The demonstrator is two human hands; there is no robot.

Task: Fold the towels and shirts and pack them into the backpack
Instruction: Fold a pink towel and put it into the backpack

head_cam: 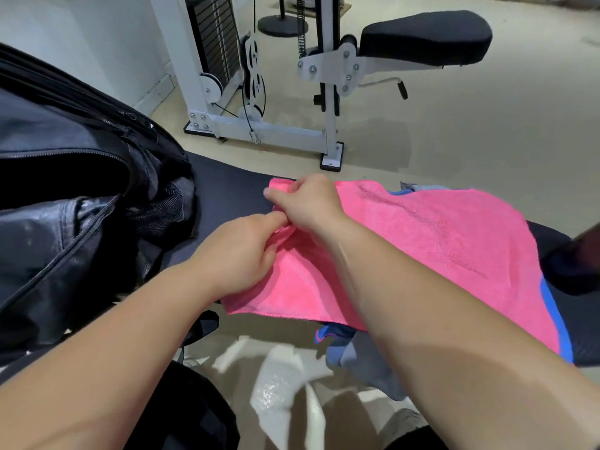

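Note:
A pink towel [438,235] lies spread across a black padded bench [227,186]. My left hand [240,254] pinches the towel's left edge near its middle. My right hand [308,203] grips the same edge just above, at the far left corner, and its forearm crosses over the towel. A black backpack [74,196] stands at the left on the bench, with its zipper open. Blue and grey clothing [354,352] lies under the towel and hangs off the bench's near edge.
A white weight machine [259,128] with a black padded seat [425,37] stands on the beige floor beyond the bench. A dark object [578,261] rests at the right edge of the bench. My legs and shoe show below.

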